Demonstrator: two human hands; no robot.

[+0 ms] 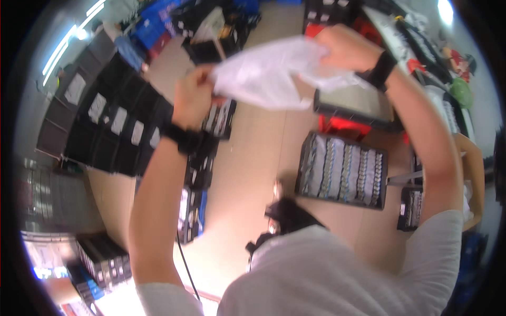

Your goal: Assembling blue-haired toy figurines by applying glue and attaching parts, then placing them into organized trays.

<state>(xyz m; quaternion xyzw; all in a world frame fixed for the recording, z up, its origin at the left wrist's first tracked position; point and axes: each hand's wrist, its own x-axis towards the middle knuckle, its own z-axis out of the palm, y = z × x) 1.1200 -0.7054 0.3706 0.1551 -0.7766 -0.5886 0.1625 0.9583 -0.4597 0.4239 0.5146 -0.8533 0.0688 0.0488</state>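
Both my arms are raised in front of me. My left hand (193, 97) and my right hand (345, 48) each grip an end of a thin translucent white plastic bag (269, 73), which stretches crumpled between them. Each wrist wears a black band. My white shirt fills the lower part of the head view.
On the tan floor below stands a black crate (341, 169) with rows of small packed items. Stacks of black crates (124, 124) with white labels line the left side. A black tray (354, 105) over a red crate sits under my right hand. Blue crates (153, 23) lie farther off.
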